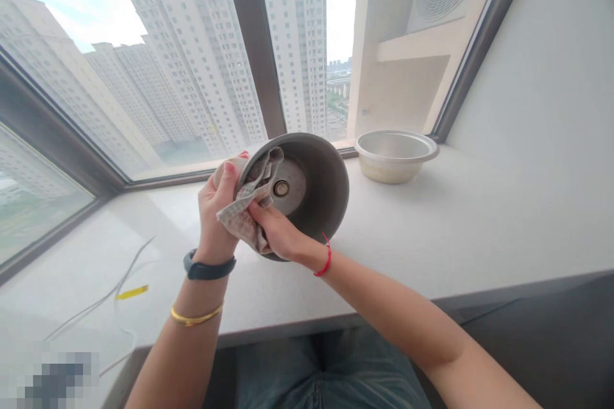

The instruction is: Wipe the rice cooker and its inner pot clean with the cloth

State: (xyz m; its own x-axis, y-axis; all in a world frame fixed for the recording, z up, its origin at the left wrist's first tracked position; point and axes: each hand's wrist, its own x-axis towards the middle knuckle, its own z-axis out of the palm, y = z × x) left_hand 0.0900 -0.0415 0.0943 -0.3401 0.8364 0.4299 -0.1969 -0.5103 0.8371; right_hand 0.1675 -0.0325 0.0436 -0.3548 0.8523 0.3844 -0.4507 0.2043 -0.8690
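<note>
Clamping a round grey metal pot (329,185) mid-frame in my left hand (215,204), right hand (281,230) fingers tight on crumpled checked fabric cloth (240,218)

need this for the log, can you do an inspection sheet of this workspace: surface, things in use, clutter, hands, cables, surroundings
Surface: white window sill, pale and smooth-looking.
Things in use: grey pot, tilted with its opening toward the wearer; checked cloth over its rim.
Clutter: pale basin upright near the window, right of the pot; a blurred patch at lower left cannot be told.
Hands: left hand grips the pot's side; right hand holds the cloth against the pot.
Cables: thin pale cable lying loose at the left, with a yellow tag.
Surroundings: dark window frame, tall buildings outside, plain wall at the right.
</note>
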